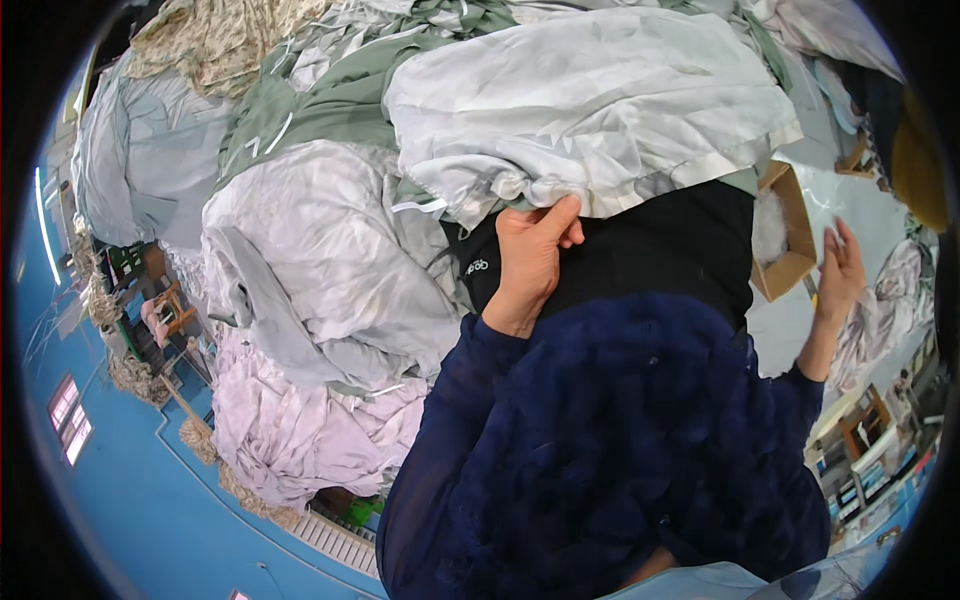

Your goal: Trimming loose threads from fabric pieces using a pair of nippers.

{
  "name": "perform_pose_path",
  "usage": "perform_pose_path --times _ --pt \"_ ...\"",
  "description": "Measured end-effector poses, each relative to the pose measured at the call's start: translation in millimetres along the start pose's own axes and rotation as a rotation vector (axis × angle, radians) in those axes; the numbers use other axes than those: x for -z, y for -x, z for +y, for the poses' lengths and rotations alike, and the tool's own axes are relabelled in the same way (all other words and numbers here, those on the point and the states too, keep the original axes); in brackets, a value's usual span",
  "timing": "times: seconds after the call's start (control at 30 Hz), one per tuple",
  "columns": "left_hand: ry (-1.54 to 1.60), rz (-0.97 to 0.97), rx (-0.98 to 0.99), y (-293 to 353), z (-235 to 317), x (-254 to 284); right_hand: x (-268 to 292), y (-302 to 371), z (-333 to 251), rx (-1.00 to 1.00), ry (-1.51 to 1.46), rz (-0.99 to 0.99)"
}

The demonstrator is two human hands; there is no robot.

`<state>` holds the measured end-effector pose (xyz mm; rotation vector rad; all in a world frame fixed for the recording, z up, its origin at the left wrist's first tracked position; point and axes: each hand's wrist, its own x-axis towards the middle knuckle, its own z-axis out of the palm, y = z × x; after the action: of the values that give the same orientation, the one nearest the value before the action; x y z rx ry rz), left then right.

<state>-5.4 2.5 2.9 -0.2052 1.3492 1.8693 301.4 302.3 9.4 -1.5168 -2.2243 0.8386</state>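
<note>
A white satiny cloth piece (590, 105) with a green edge lies spread over my lap and the heap beyond it. My left hand (530, 250) pinches its near edge between thumb and bent fingers. Off to the right, my right hand (841, 268) is raised with its fingers stretched out, apart from the white cloth. It is nearest to an open cardboard box (792, 235) with whitish, clear-looking material inside. Whether something thin and pale lies at its fingertips is too small to tell.
Piled cloth surrounds me: a grey-white piece (310, 240), green fabric (340, 95), pale pink fabric (310, 420) and a floral one (215, 40). Striped cloth (890, 310) lies on the pale table (790, 335) at right. The blue floor (140, 500) shows at lower left.
</note>
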Motion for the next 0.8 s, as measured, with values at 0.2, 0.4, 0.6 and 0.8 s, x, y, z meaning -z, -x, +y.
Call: perform_pose_path --times 0.2,0.4,0.6,0.8 --pt "-0.19 0.052 -0.141 9 1 -5 -120 43 -190 0.395 -0.527 -0.573" --pt "-0.32 -0.029 -0.237 16 -4 -7 -160 53 -226 0.558 -0.573 -0.578" --pt "-0.357 0.024 -0.23 19 -2 -10 -169 52 -221 0.556 -0.549 -0.586" --pt "-0.449 -0.027 -0.214 17 0 -6 -174 44 -209 0.47 -0.555 -0.502"
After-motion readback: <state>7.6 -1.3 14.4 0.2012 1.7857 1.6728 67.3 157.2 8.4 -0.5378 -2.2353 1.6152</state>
